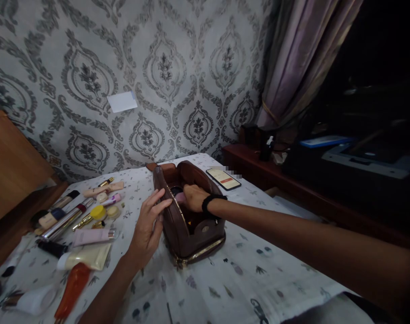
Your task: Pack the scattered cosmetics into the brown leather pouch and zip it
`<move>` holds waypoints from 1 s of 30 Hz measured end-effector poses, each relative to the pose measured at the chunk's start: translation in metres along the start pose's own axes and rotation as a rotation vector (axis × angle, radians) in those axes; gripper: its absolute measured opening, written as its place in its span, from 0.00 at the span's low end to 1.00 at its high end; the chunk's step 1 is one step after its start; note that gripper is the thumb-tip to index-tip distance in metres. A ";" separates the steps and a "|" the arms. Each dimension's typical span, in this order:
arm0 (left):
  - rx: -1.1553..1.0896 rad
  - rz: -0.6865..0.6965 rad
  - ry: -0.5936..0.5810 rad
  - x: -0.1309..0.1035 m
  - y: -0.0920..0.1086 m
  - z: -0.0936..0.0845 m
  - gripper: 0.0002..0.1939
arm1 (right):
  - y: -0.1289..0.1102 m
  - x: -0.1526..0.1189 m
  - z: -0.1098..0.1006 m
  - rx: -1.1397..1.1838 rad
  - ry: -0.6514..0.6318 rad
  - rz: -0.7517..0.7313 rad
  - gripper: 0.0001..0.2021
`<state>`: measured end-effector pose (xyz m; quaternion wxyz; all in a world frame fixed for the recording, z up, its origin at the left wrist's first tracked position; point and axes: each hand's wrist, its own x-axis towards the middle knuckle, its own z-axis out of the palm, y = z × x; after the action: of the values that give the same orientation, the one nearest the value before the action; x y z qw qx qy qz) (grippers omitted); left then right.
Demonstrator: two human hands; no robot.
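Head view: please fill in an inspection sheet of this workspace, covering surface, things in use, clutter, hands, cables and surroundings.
Surface: white printed cloth.
Things in use: brown zippered bag, unzipped.
Clutter: pale pink tube, yellow-lidded jar and other cosmetics left of the bag; lit smartphone to its right.
Hands: left hand against the bag's side; right hand inside it, grip hidden.
Cables: cannot tell; right side too dark.
Surroundings: patterned wallpaper, mauve curtain.

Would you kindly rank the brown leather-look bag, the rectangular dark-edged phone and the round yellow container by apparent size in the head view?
1. Brown leather-look bag
2. Rectangular dark-edged phone
3. Round yellow container
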<state>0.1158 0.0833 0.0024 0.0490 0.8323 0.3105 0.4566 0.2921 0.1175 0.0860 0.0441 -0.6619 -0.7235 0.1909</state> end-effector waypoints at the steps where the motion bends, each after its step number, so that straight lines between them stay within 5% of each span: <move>1: -0.002 -0.001 0.001 0.000 0.000 0.000 0.20 | 0.000 0.000 0.000 0.006 0.001 0.003 0.15; 10: -0.001 0.006 -0.014 0.000 0.001 0.000 0.21 | 0.003 0.007 -0.001 0.119 0.035 0.025 0.21; 15: 0.025 0.009 -0.039 -0.002 0.001 -0.002 0.22 | 0.003 -0.003 -0.010 0.265 0.113 -0.063 0.17; 18: 0.024 -0.007 -0.052 0.003 0.003 -0.008 0.20 | 0.013 -0.027 -0.012 0.464 0.309 -0.260 0.17; 21: 0.023 -0.015 -0.032 0.027 0.006 -0.017 0.15 | 0.034 -0.048 -0.006 0.688 0.680 -0.539 0.14; 23: 0.085 0.001 -0.052 0.055 0.009 -0.022 0.12 | 0.051 -0.052 0.002 0.669 0.911 -0.550 0.13; 25: 0.205 0.021 -0.236 0.091 0.013 -0.021 0.11 | 0.067 -0.049 0.013 0.661 1.035 -0.478 0.12; 30: 0.641 0.046 -1.122 0.163 0.031 0.011 0.16 | 0.090 -0.030 0.048 0.902 1.045 -0.302 0.13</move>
<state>0.2029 0.1519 0.1267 -0.0571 0.9242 0.3409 -0.1622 0.3654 0.0821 0.0172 0.6815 -0.4767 -0.5418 0.1213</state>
